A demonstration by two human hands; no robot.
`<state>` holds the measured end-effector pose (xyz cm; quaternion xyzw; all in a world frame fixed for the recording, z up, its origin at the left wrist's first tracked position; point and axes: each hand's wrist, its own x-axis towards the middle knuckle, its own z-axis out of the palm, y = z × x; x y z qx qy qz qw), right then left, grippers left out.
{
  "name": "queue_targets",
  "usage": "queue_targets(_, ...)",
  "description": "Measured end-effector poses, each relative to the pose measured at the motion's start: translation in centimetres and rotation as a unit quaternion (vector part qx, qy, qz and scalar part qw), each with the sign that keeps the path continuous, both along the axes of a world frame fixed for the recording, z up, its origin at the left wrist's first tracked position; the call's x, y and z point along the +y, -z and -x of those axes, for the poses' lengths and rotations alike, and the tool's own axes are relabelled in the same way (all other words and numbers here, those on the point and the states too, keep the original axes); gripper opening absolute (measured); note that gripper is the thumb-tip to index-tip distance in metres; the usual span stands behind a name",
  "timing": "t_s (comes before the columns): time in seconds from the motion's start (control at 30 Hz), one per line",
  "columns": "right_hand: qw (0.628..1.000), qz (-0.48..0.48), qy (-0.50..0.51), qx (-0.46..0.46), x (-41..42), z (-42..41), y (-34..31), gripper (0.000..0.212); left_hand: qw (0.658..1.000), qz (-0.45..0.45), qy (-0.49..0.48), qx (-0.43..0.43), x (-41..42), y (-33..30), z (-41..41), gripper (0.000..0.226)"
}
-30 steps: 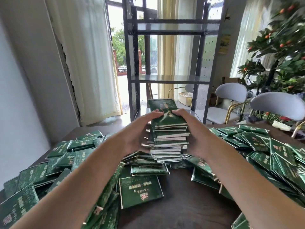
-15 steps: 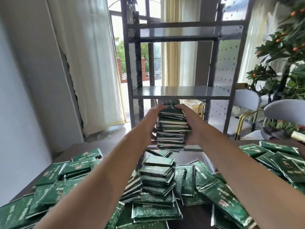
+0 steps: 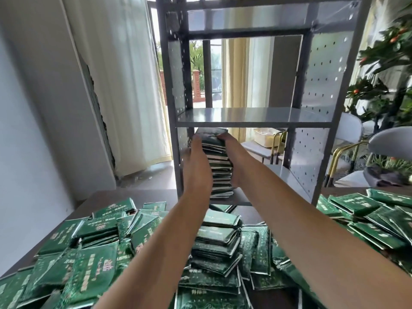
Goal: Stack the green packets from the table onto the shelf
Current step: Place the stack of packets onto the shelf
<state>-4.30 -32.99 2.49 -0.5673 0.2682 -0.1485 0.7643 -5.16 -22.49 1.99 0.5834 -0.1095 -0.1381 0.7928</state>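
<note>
Inside the shelf, both hands' fingers clamp the packet stack.

There is one view only, from the camera on my head. It looks forward and slightly down across the table to the shelf, which stands close ahead. My forearms reach away from the lens toward that shelf.

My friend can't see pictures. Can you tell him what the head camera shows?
Two hands, left hand and right hand, hold a tall stack of green packets on the grey metal shelf's lower level. Many more loose packets cover the dark table.
</note>
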Motion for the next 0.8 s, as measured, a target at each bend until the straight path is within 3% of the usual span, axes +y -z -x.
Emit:
queue_targets(0.1, 1.000, 0.022, 0.009, 0.014, 0.4, -0.3, -0.3, 0.061, 0.996, -0.054, -0.024, -0.065, 1.8, 1.7, 3.3, 0.054)
queue_targets(0.2, 0.998, 0.055, 0.012, 0.036, 0.6, -1.3, -0.5, 0.104, 0.999, -0.040, -0.022, -0.011, 3.8, 3.9, 4.9, 0.046)
queue_targets(0.23, 0.997, 0.064, 0.011, 0.038, 0.4, -1.8, -0.3, 0.108, 0.999, -0.039, -0.010, 0.028, 4.0, 4.4, 4.9, 0.045)
queue_targets(0.3, 0.996, 0.085, 0.011, 0.039, 0.0, -2.6, 0.0, 0.094, 0.994, -0.039, 0.018, 0.098, 3.9, 4.7, 4.6, 0.043)
queue_targets(0.4, 0.995, 0.091, 0.027, 0.041, -0.7, -3.4, 0.6, 0.108, 0.986, -0.025, 0.051, 0.156, 3.3, 4.0, 4.1, 0.025)
queue_targets(0.47, 0.993, 0.107, 0.033, 0.036, -1.5, -4.4, 1.7, 0.099, 0.985, -0.016, 0.046, 0.166, 3.1, 3.6, 3.5, 0.007)
queue_targets(0.67, 0.994, 0.100, 0.042, 0.022, 0.9, -2.5, 1.3, 0.096, 0.987, -0.005, 0.024, 0.162, 3.5, 3.4, 2.9, 0.006)
queue_targets(0.8, 0.997, 0.071, 0.017, 0.004, 0.0, -4.3, 3.2, 0.090, 0.991, -0.006, 0.029, 0.133, 3.3, 3.5, 2.3, 0.020)
